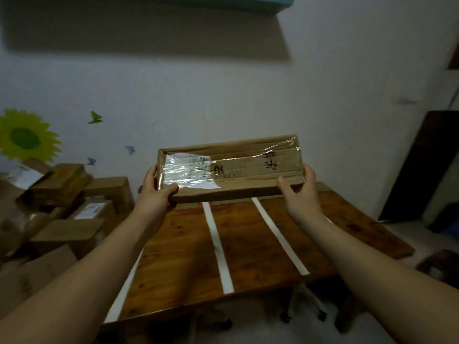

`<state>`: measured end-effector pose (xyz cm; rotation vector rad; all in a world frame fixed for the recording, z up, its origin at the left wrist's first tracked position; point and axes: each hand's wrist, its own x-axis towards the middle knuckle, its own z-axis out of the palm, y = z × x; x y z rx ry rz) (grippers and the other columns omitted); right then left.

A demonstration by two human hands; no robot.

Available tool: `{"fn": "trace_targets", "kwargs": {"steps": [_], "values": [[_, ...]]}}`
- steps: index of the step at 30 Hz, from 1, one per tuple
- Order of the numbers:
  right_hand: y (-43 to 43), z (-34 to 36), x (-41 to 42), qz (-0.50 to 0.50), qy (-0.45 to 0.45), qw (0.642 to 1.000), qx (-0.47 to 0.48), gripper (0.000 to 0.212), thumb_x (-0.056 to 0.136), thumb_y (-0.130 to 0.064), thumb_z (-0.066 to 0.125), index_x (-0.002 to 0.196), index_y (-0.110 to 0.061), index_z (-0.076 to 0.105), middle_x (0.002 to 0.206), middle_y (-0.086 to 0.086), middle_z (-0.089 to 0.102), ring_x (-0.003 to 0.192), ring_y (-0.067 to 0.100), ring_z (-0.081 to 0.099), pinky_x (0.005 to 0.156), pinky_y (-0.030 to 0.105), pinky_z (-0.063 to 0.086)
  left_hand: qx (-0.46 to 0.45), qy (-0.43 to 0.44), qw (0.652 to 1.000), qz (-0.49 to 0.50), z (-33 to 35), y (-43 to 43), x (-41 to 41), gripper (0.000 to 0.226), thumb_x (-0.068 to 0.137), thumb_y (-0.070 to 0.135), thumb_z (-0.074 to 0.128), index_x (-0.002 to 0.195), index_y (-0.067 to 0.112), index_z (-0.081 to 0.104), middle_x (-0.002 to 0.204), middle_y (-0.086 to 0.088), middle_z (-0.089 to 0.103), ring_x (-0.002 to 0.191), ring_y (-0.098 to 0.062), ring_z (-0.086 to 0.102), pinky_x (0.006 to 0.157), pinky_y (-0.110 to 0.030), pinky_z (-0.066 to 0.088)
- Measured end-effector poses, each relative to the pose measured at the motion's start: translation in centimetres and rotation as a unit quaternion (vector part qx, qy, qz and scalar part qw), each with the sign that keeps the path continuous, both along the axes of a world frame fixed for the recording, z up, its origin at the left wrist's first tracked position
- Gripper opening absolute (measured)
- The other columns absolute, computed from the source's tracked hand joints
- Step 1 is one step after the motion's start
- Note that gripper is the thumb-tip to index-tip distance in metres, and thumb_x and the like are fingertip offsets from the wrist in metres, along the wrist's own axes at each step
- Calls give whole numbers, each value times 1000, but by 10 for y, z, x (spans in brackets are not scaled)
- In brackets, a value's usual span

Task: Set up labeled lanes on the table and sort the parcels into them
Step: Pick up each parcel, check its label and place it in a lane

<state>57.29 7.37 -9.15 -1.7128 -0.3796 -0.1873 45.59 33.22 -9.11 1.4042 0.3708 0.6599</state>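
Right now both hands are gripping one long, flat cardboard parcel (231,167) and holding it in the air above the far part of the wooden table (178,256), clear of its surface. The left hand (156,187) is clamping the parcel's left end, its thumb lying on the top face and its fingers wrapping round the edge. The right hand (298,187) is doing the same at the right end, thumb on top near the front corner. The two hands are well apart, with the parcel's whole length between them.

The parcel is tilting its top face toward the camera. Clear tape is shining over a white shipping label (188,172) on the left half, and black handwritten marks (270,161) are showing on the right half; the print on the label is too blurred to read.

Below, three white tape strips are running from the near edge of the table toward the far edge: a left strip (124,286) partly hidden behind the left forearm, a middle strip (218,247) and a right strip (280,237).

Left of the table, a pile of cardboard boxes (74,207) is sitting loosely stacked against the wall. A yellow sunflower decal (24,136) and a small green butterfly decal (95,117) are sticking to the wall above the pile. At the far right, a dark board (419,165) is leaning against the wall.
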Motion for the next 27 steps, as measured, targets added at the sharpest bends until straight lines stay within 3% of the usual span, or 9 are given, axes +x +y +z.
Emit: {"fn": "trace_targets", "kwargs": {"steps": [3,5,11,15,18,20,23,27], "values": [[-72,-7,27,-36,-2,999,-31,65,91,-29,61,145,-28,24,140,-2,46,128,16,42,104,35,36,1,10,999,-44,-7,-64,45,68,93,-3,48,145,34,27,121,2,49,90,-14,60,66,-30,51],[-113,-8,47,-57,-1,998,-35,63,91,-29,61,143,-29,26,139,-2,47,129,18,43,106,37,36,-3,16,997,-80,-11,-99,74,68,93,-4,47,144,35,28,124,0,50,95,-19,61,68,-33,53],[-191,-19,121,-129,-11,989,-66,60,91,-29,61,144,-25,31,142,-1,40,126,14,41,100,30,35,30,49,987,-151,-20,-167,171,65,95,4,48,146,39,25,138,-1,42,111,-26,55,93,-48,50],[-220,-40,187,-146,11,984,-99,74,83,-35,70,144,-23,29,143,1,38,128,17,41,107,37,36,25,64,980,-187,-39,-192,253,64,96,4,46,146,37,24,126,0,46,100,-21,60,84,-42,54],[-233,-53,249,-154,20,981,-116,79,77,-38,75,141,-27,31,139,0,41,127,18,42,108,45,38,35,82,974,-210,-58,-201,325,63,96,7,47,146,38,24,131,-2,48,108,-26,58,96,-49,49],[-241,-59,290,-156,33,980,-116,78,75,-40,76,139,-28,34,137,-2,43,125,17,43,106,42,40,27,103,970,-217,-70,-205,372,63,96,10,49,146,38,23,136,-5,47,115,-27,55,100,-50,46],[-255,-63,350,-149,51,981,-110,60,77,-35,76,125,-34,41,130,-4,49,119,15,48,97,34,43,30,131,965,-227,-80,-215,434,66,96,14,50,148,38,18,141,-5,44,121,-27,50,103,-50,44],[-277,-70,418,-140,83,982,-92,50,81,-21,75,116,-33,41,110,-10,55,99,6,53,79,19,47,35,170,956,-237,-90,-235,500,65,96,11,49,149,34,20,134,1,46,122,-25,48,104,-48,43]]}}
